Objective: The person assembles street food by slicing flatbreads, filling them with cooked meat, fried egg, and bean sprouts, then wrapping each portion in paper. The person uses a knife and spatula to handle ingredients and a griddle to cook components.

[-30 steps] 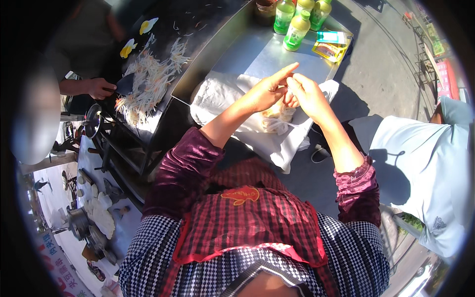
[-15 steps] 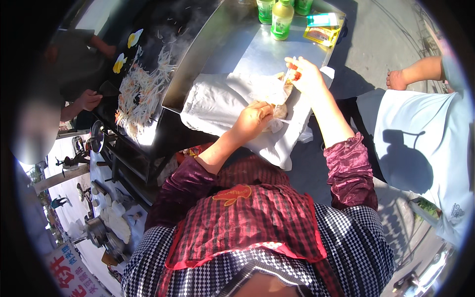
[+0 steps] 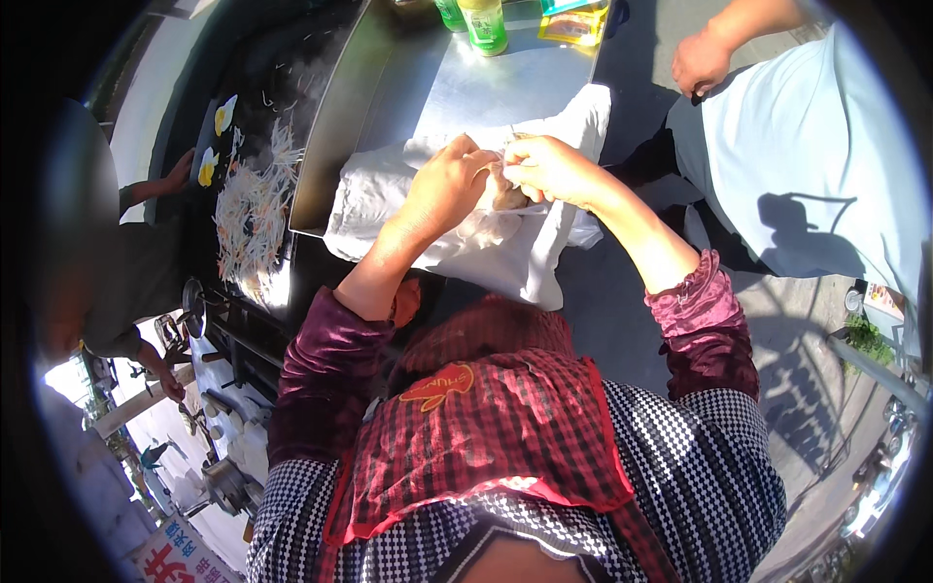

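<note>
- Sunlit pavement [image 3: 768, 311] spreads at 4 o'clock from the bag [image 3: 501, 191], partly crossed by shadows.
- Bare metal of the tabletop [image 3: 457, 92] shines at 12 o'clock from the bag; a raised metal wall edges it on the side toward 10 o'clock.
- White cloth [image 3: 583, 117] lies rumpled over the near end of the tabletop, its lower corner hanging toward 6 o'clock.
- Centre of the work: the clear bag sits over the cloth, between the two hands, something tan inside; fingers hide much of it.
- Left hand [image 3: 447, 185] is at the bag's 9 o'clock side, knuckles up, its grip closed with bent fingers pinching the bag's upper edge.
- Right hand [image 3: 554, 170] comes from 3 o'clock, its grip likewise closed, thumb and fingers pinched on the bag's top close to the left fingertips.
- At 12 o'clock, a green bottle [image 3: 483, 24] stands upright, with a second one partly cut off beside it.
- Toward 1 o'clock, a yellow packet [image 3: 573, 26] lies flat near the tabletop's edge.
- At 9 o'clock, pale shreds [image 3: 253, 199] are heaped on the dark griddle [image 3: 296, 83]; two eggs [image 3: 207, 167] lie just beyond them.
- At 2 o'clock, a bystander's hand [image 3: 702, 63] hangs near a pale blue shirt [image 3: 807, 126].
- At 6 o'clock, a red checked apron [image 3: 486, 437] covers the wearer's front.
</note>
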{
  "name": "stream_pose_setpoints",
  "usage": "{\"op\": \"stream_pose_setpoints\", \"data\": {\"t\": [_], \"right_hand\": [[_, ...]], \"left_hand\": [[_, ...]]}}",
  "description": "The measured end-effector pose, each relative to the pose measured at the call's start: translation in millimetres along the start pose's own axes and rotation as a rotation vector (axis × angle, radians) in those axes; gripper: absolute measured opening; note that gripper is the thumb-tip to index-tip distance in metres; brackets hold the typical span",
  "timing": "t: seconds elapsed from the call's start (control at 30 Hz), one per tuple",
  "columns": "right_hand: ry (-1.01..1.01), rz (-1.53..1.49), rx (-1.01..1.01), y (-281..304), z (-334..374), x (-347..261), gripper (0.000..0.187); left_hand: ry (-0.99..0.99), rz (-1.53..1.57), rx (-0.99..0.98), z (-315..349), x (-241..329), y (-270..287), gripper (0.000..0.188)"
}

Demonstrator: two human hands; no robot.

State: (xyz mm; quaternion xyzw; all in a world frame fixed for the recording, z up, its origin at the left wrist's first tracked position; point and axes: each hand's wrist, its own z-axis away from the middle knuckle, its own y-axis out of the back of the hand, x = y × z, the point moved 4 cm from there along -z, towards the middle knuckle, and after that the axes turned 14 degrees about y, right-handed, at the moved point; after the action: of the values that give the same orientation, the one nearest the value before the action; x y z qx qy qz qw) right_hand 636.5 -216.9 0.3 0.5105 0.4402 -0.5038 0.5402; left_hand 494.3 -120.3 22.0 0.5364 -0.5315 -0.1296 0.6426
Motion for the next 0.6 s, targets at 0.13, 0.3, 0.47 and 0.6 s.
{"op": "stream_pose_setpoints", "data": {"t": [0.13,0.3,0.47,0.6], "right_hand": [[0.161,0.078,0.091,-0.3,6.5,9.9,0.017],[0.188,-0.120,0.238,75.0,64.1,54.1,0.023],[-0.156,0.339,0.771,126.8,93.9,243.9,0.017],[-0.468,0.654,0.351,50.4,75.5,335.5,0.052]], "left_hand": [[0.195,0.303,-0.283,-1.7,-26.7,-22.4,0.017],[0.014,0.076,-0.275,35.1,-40.5,-13.9,0.010],[0.005,0.033,-0.370,32.9,10.5,-7.4,0.008],[0.054,0.029,-0.377,38.4,12.6,-11.9,0.008]]}}
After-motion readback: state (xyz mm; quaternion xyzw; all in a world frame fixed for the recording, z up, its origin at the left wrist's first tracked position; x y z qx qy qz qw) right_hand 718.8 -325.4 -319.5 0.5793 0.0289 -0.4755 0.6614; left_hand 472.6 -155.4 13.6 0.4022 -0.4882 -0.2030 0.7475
